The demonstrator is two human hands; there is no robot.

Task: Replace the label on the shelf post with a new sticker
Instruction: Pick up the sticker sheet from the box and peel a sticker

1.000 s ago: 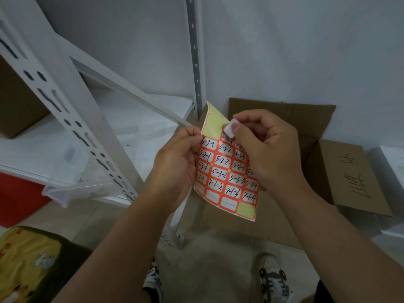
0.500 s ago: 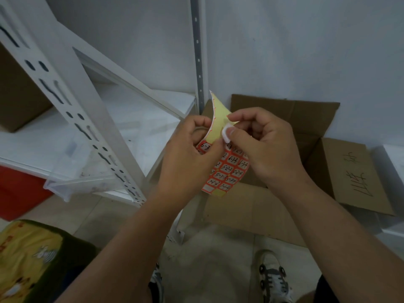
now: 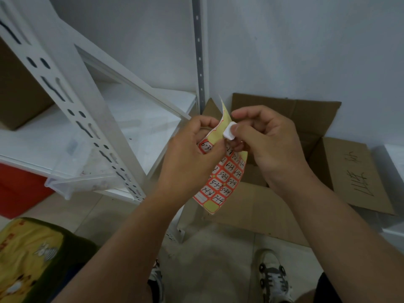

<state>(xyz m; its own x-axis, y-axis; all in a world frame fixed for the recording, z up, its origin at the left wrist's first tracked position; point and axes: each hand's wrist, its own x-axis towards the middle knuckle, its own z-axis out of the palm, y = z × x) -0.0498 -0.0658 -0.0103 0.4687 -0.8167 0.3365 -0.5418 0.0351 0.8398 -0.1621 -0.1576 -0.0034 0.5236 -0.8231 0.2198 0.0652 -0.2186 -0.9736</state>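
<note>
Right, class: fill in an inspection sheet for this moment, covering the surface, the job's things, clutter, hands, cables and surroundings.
Surface: pale floor tiles; white shelf board.
Job's things: sticker sheet, red grid with handwritten codes, curled at the top; small white sticker; grey shelf post.
Clutter: open cardboard box; clear plastic bin; red crate.
Hands: left hand grips the sheet; right hand pinches the white sticker.
Cables: nothing seen.
Surroundings: white wall; slotted white upright; yellow printed fabric; two shoes.
</note>
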